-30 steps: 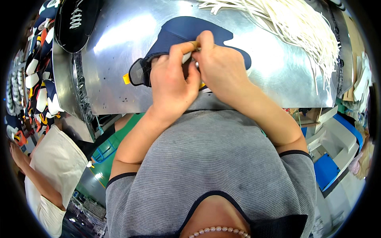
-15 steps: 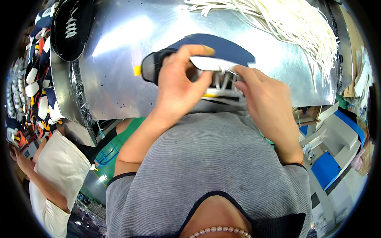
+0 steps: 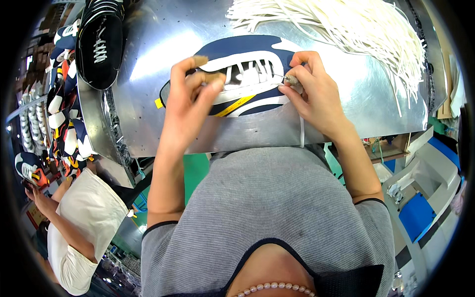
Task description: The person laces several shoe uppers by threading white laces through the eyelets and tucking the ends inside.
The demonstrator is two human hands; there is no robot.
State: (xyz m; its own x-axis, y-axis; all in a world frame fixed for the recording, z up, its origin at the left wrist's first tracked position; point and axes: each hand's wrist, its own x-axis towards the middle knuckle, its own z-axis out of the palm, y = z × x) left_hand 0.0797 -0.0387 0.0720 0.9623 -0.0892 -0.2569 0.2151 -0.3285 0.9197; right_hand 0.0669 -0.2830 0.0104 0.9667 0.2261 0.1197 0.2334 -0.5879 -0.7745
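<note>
Navy-and-white, our yellow-striped shoe upper lies on the shiny metal surface, long axis left to right; our right hand, by the toe, pinches a slim metal-tipped tool beside white lacing; our left hand curls over the heel side, grip unclear.

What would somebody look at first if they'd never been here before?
Probably the big heap of white laces, spread across the top right of the shiny metal table. Next might be the navy, white and yellow shoe piece in the middle, with the left hand over its left part and the right hand at its right end. A black shoe piece stands out at top left.
</note>
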